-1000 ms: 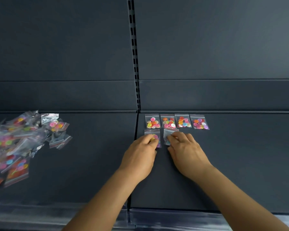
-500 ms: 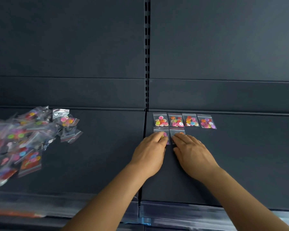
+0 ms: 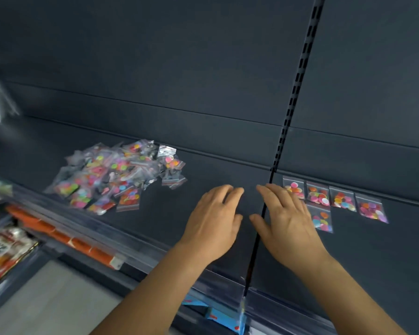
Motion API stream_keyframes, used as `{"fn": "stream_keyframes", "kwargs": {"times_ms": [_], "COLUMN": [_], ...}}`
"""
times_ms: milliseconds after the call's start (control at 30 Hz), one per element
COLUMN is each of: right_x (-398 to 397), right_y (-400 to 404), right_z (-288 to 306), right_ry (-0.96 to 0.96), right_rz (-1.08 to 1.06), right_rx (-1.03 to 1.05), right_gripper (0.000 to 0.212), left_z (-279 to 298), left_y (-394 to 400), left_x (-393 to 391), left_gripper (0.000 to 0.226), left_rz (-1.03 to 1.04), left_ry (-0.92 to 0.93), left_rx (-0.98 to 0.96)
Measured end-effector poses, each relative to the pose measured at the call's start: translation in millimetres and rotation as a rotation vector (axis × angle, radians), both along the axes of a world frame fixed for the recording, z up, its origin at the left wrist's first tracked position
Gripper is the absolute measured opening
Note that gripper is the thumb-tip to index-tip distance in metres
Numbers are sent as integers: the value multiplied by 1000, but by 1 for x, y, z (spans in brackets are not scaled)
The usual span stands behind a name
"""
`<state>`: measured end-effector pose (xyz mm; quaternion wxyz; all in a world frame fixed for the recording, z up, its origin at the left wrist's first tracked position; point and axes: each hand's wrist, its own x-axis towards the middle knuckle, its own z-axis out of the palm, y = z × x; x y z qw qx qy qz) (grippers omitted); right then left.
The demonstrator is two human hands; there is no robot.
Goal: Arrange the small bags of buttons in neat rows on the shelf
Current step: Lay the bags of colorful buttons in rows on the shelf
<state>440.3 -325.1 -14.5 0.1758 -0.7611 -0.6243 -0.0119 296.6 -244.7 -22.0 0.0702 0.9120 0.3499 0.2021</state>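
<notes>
Four small bags of buttons lie side by side in a row [image 3: 334,199] at the far edge of the dark shelf [image 3: 215,170], just right of the seam between two shelf panels. One more bag [image 3: 322,220] lies just near of that row, under its second bag, and starts a second row. The leftmost bag of the far row is partly hidden by the right hand [image 3: 284,220].

Both hands hover flat, palms down, fingers straight and slightly spread, holding nothing. The left hand [image 3: 214,224] is over the left panel, just left of the seam; the right hand is over the seam itself, its fingers pointing toward the far row. The two hands are close together but apart. Whether a sixth bag lies under the right hand cannot be told.

Well to the left on the same shelf sits a loose heap of bags [image 3: 117,178], clear pouches with bright pink, green, orange and yellow buttons, lying at all angles and overlapping. A slotted upright strip [image 3: 298,76] runs up the dark back wall above the seam. At the near left, below the shelf, blurred orange packaging [image 3: 3,252] shows.
</notes>
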Motion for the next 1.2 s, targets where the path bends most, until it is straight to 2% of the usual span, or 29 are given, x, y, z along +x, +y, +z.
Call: {"fn": "stream_keyframes", "kwargs": {"times_ms": [267,533,767,867,967,1100,1200], "right_x": [-96,-189,-239,-248,-251,-251,-250], "right_y": [69,139,175,186,194,202,203], "right_z": [2,-16,-33,-40,-41,-39,-39], "right_ry": [31,86,125,130,195,343,368], "right_rz": [177,155,117,139,144,2,-234], "right_rx": [15,-33,-87,-142,-151,-77,-118], "right_gripper": [58,53,43,36,33,23,45], "left_z": [0,-18,-28,-31,-32,-29,-30], "left_y": [49,123,169,184,190,197,198], "left_x": [-107,-201,-259,-275,-281,-275,-270], "left_gripper": [54,54,52,55,65,67,66], "left_rz": [168,188,217,239,241,220,245], "left_ry": [-19,49,99,148,95,-44,-95], "left_rx": [5,-39,-59,-120,-247,-293,-336]}}
